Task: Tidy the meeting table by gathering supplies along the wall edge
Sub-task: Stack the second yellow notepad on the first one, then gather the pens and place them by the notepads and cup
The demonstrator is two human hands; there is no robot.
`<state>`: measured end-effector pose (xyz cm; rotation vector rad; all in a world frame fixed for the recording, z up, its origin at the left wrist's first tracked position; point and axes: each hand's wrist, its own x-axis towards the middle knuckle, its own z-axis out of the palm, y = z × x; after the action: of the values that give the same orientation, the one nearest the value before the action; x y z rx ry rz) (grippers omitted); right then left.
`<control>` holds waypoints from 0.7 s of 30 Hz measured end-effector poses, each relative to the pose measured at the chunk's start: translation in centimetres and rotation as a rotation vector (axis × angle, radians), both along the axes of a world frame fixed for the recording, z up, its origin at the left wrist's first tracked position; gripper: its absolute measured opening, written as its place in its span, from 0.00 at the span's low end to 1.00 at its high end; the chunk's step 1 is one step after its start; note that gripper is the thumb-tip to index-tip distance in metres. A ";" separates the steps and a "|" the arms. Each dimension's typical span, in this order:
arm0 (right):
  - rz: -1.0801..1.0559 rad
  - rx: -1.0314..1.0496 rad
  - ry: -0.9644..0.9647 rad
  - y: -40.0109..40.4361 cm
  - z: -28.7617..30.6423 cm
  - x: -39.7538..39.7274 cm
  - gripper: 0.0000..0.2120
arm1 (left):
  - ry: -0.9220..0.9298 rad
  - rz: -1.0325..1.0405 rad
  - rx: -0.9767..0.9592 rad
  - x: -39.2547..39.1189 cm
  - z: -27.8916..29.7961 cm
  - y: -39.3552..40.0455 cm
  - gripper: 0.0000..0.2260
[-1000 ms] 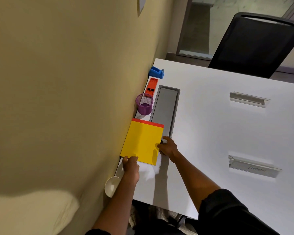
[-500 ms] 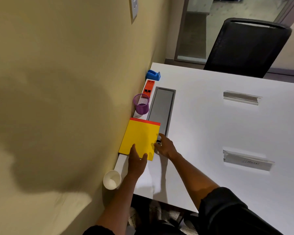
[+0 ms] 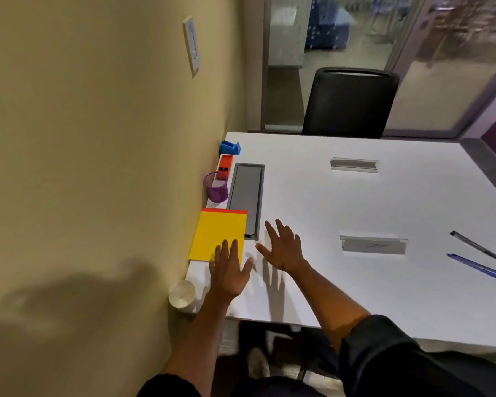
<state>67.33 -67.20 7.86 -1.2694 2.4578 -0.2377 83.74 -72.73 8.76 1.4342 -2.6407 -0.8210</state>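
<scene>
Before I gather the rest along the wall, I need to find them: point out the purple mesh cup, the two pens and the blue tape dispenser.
purple mesh cup (image 3: 217,191), head view, on its mesh side.
pens (image 3: 480,249), head view, mid-barrel of the darker pen.
blue tape dispenser (image 3: 229,147), head view, on its top.

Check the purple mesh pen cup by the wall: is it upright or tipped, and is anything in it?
Upright. The purple mesh pen cup stands on its base with its round rim facing up, beside the wall. No pens stick out above the rim; whether it is fully empty, cannot tell.

Yellow notepad (image 3: 216,235) flat against the wall, purple mesh cup (image 3: 216,187) upright beyond it, orange stapler (image 3: 224,166), blue tape dispenser (image 3: 230,147), white paper cup (image 3: 182,293) nearest.
</scene>
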 end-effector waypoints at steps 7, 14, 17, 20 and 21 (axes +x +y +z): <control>-0.099 -0.041 0.073 7.1 2.9 1.9 0.37 | -0.020 -0.102 -0.013 1.5 2.7 5.3 0.32; -0.224 -0.039 0.090 16.3 5.1 1.6 0.38 | 0.025 -0.240 -0.010 0.3 4.9 12.1 0.31; -0.290 -0.040 0.111 20.2 6.0 0.6 0.38 | 0.030 -0.313 -0.019 -1.3 5.6 15.1 0.31; -0.365 -0.035 0.148 24.6 6.7 -0.8 0.38 | 0.041 -0.402 -0.011 -3.5 6.2 18.4 0.31; -0.390 -0.032 0.154 25.8 6.9 -1.4 0.39 | 0.043 -0.428 -0.012 -4.2 6.3 19.3 0.31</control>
<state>65.93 -41.36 14.81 -0.8356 2.8311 -0.2891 79.55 -53.38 15.07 0.8419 -2.9549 -0.8448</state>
